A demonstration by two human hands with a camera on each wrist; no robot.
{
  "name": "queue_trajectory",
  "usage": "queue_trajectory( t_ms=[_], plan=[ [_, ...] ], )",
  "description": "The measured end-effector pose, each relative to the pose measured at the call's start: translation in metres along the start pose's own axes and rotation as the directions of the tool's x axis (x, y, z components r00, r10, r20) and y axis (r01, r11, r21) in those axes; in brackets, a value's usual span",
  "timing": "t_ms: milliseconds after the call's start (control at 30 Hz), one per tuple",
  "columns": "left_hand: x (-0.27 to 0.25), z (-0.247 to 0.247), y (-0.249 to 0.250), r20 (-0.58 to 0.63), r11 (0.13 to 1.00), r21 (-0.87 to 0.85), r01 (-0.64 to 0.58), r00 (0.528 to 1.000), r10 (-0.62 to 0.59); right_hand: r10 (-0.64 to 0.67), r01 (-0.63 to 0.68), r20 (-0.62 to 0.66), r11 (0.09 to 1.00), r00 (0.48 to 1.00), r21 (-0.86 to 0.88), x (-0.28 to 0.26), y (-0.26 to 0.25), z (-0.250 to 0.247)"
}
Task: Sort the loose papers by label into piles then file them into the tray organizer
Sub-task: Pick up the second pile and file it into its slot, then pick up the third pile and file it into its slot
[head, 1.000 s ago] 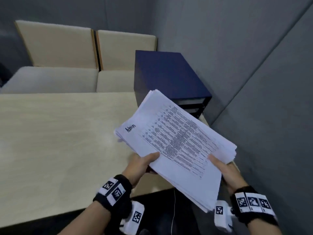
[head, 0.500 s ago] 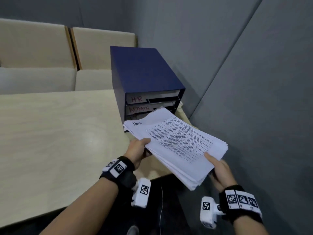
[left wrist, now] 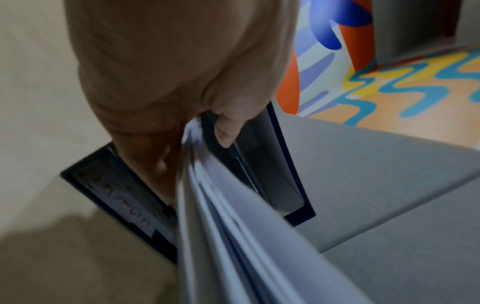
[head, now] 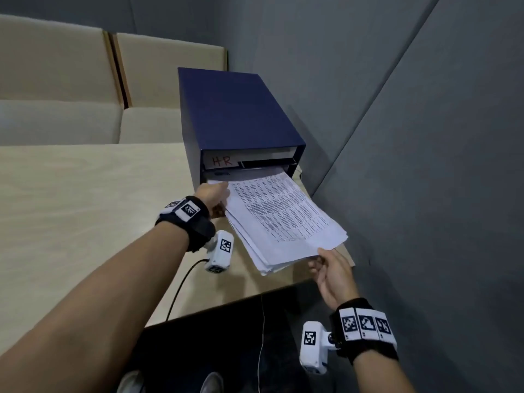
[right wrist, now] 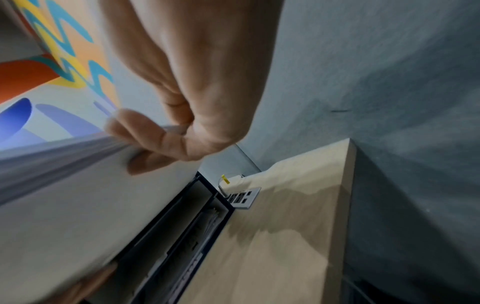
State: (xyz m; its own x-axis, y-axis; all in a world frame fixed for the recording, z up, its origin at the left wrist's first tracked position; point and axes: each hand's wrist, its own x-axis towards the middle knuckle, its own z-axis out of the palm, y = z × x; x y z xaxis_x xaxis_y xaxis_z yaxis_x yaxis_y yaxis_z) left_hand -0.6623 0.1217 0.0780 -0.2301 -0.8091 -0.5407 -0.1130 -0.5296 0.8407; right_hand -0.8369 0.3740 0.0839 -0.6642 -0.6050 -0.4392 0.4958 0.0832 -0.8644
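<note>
A thick stack of printed white papers [head: 279, 219] has its far end inside the second slot of the dark blue tray organizer [head: 235, 114], just under the slot labelled HR in red. My left hand [head: 214, 195] grips the stack's left edge beside the organizer's front; in the left wrist view my left hand [left wrist: 197, 131] has its thumb on top and its fingers underneath the papers [left wrist: 233, 236]. My right hand [head: 330, 268] pinches the stack's near right corner, and in the right wrist view my right hand [right wrist: 166, 142] is curled round the papers [right wrist: 78, 195].
The organizer stands at the far right corner of a light wooden table [head: 71, 222], close to the grey wall panels [head: 397, 137]. A socket plate [right wrist: 241, 198] lies in the table beside the organizer. Beige seats [head: 71, 80] sit behind the table.
The stack has gone forward and down from in front of me, and its far end has entered the slot under HR. Both hands followed it; the ADMIN label is now covered.
</note>
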Motion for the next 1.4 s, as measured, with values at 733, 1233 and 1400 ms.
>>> queue_trajectory(
  t_ms=[733, 1233, 1400],
  plan=[
    [-0.147, -0.252, -0.221, -0.345, 0.963, 0.167, 0.21, 0.927, -0.143, -0.081, 0.079, -0.12, 0.997, 0.989, -0.017, 0.107, 0.023, 0.223],
    [-0.159, -0.464, -0.134, -0.504, 0.985, 0.172, -0.012, 0.858, 0.099, 0.276, 0.119, 0.476, 0.754, 0.835, -0.646, -0.08, 0.21, 0.359],
    [-0.19, -0.634, -0.154, -0.657, 0.935, 0.347, 0.079, 0.731, 0.182, 0.425, 0.178, 0.53, 0.632, 0.734, -0.754, -0.163, 0.293, 0.461]
  ],
)
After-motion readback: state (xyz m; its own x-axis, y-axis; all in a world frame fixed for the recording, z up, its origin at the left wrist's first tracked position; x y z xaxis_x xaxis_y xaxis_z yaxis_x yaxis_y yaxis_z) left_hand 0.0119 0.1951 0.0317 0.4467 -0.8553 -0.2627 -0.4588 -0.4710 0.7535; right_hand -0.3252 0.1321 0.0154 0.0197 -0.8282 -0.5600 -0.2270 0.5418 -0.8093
